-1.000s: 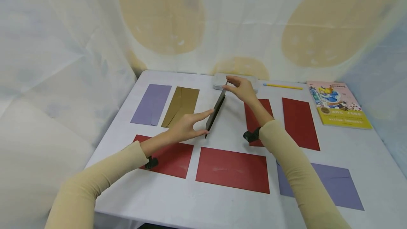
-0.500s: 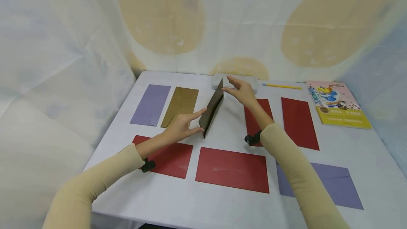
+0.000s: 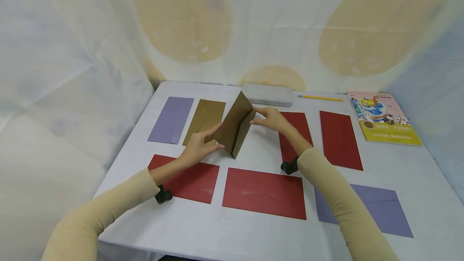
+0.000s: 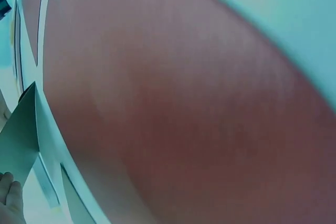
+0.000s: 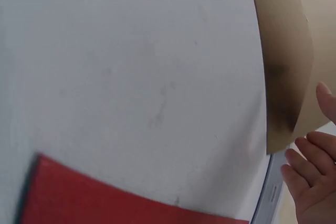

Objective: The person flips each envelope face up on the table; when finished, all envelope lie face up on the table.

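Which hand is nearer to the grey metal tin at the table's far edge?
The right. The right hand sits just in front of the grey metal tin, holding the raised brown envelope; the left hand is farther towards the person, on that envelope's other side.

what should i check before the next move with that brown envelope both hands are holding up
1. Left hand on the brown envelope: fingers touch its near left face. Ok.
2. Right hand on its far edge: fingers pinch it. Ok.
3. Envelope off the table: tilted on edge, lower corner close to or touching the surface. Cannot tell.
4. Landing spot: bare patch under the envelope, between the other brown envelope and a red envelope. Ok.
5. Metal tin behind: apart from the envelope. Ok.
6. Flap open or closed: not clearly visible in any view. Cannot tell.
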